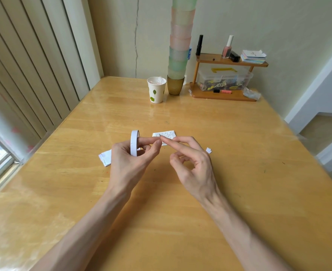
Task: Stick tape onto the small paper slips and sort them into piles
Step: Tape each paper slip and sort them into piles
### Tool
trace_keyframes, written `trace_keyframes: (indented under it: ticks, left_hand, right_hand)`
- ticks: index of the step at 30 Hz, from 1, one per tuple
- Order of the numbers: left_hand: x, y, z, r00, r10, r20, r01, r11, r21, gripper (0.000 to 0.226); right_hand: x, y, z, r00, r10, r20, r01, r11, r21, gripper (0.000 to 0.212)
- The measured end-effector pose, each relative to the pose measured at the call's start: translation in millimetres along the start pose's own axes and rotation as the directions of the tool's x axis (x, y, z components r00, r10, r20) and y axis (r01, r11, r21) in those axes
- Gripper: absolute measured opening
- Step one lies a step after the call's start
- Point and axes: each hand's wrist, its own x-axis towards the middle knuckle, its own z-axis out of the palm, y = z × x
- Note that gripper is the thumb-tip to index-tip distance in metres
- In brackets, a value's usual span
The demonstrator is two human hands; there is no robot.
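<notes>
Two bare forearms are reaching in from the near edge over a glossy, honey-coloured wooden surface point(219, 192). The left hand point(130, 159) is gripping a narrow white tape roll point(135, 142) on edge, fingers curling through and around the ring. The right hand point(192, 161) is hovering half open, holding nothing that can be seen. Its index and middle fingers are stretching towards the left fingertips, while the thumb and other fingers are curling loosely. Whether a tape end is lying between the meeting fingertips is too small to tell.

A fanned pile of white slips point(105, 157) is lying just left of the left hand, partly hidden by it. One small folded slip point(208, 150) is lying alone to the right. Just beyond the fingertips, a printed slip point(167, 136) is lying flat, its near edge covered and its lettering too fine to read.

Against the far wall, a leaf-patterned paper cup point(156, 89) is standing beside a tall stack of frosted pastel cups point(180, 45), its top cut off by the frame. To the right, a two-tier wooden rack point(229, 62) is holding a clear plastic box point(223, 79), its contents a blur.
</notes>
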Motion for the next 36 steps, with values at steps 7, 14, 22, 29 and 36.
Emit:
trace_keyframes:
  ticks: [7,14,22,29,36]
  left_hand:
    - [0.1,1.1,-0.1,1.0,-0.012,0.009,0.012,1.0,-0.016,0.005]
    - [-0.4,-0.9,0.0,1.0,-0.026,0.0,0.026,1.0,-0.016,0.009]
    - [0.1,-2.5,-0.4,1.0,-0.021,0.017,0.021,1.0,0.005,0.008]
    - [2.0,-4.4,-1.6,0.997,-0.051,0.059,0.052,0.998,-0.018,0.009]
    - [1.6,-3.8,-0.9,0.993,-0.07,0.099,0.074,0.997,-0.035,0.014]
  right_hand:
    - [0.1,-3.2,-0.8,1.0,0.031,0.007,-0.031,0.999,0.036,0.046]
    - [-0.1,-2.7,-0.7,0.999,0.04,0.011,-0.04,0.998,0.041,0.046]
    - [-0.2,-1.5,-0.1,0.999,0.049,0.011,-0.05,0.997,0.059,0.045]
    - [2.3,-1.8,-0.9,0.99,0.141,0.03,-0.144,0.961,0.235,0.04]
    - [3.1,-4.3,-4.8,0.969,0.233,0.081,-0.245,0.882,0.401,0.034]
